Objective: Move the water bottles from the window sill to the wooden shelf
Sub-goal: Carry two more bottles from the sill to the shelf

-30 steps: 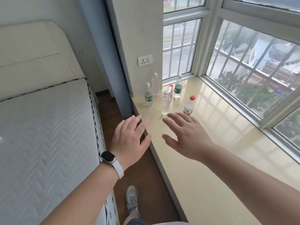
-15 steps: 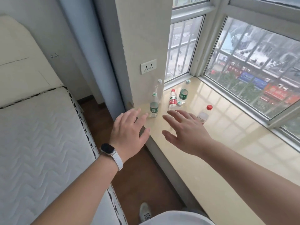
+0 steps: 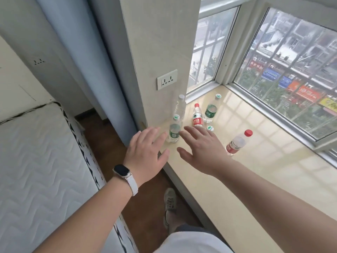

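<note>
Several plastic water bottles stand on the cream window sill (image 3: 273, 172) near the wall pillar. A green-label bottle (image 3: 174, 130) stands nearest, between my two hands. Behind it are a tall clear bottle (image 3: 179, 108), a red-label bottle (image 3: 197, 116) and another green-label bottle (image 3: 211, 110). A red-capped bottle (image 3: 238, 143) stands further right. Only the cap of one more bottle (image 3: 210, 128) shows behind my right hand. My left hand (image 3: 145, 154), with a watch on its wrist, is open just left of the nearest bottle. My right hand (image 3: 202, 148) is open just right of it. Neither touches a bottle. No wooden shelf is in view.
A bed with a white mattress (image 3: 36, 170) fills the left side. A narrow strip of brown floor (image 3: 145, 198) runs between bed and sill, with my shoe (image 3: 170, 199) on it. The pillar bears a wall socket (image 3: 166, 79). Barred windows (image 3: 282, 66) border the sill.
Both hands have moved forward to the bottles, now flanking the nearest green-label one. The view has come closer to the sill and tilted down.
</note>
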`<state>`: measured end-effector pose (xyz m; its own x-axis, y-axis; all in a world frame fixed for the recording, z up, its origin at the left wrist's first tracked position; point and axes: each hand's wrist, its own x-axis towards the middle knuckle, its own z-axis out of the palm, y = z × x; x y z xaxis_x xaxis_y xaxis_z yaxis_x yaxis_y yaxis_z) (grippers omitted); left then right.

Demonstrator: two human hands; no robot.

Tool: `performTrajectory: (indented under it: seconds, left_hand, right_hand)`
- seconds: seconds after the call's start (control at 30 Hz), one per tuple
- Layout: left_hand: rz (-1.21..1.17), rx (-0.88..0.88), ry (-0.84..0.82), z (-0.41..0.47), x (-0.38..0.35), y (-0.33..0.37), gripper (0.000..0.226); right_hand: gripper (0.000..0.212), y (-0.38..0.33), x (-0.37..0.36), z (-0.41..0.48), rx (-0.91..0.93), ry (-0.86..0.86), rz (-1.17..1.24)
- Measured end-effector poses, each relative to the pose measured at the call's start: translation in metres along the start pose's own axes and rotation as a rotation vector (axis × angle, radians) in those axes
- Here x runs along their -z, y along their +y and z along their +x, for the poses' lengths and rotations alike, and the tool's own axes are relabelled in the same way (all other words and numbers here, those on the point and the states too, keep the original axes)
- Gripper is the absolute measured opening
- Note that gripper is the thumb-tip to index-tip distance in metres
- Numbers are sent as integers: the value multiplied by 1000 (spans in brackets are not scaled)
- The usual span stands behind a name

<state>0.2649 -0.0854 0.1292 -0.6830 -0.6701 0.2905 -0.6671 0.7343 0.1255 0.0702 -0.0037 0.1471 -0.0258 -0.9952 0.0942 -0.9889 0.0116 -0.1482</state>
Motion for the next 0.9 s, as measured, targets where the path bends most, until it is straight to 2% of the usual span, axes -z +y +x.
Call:
performTrajectory:
  seconds: [0.33,0.67,0.8,0.9]
  left_hand:
    - [55,-161,-128,138,-51,-32,51]
    - [-14,-308,-118,202,-92,-48,42]
    - [-80,-320,-201,211,-122,-59,42]
    - [-147,-294,-359,216,-148,-70,47]
  right_hand:
    - [54,75,-39,113,-127,44,92]
    - [56,115,-57,120,-310,-8,90]
    - [60,119,-77,109,-463,-68,122]
    - [59,123,-93,101,-614,-116,159]
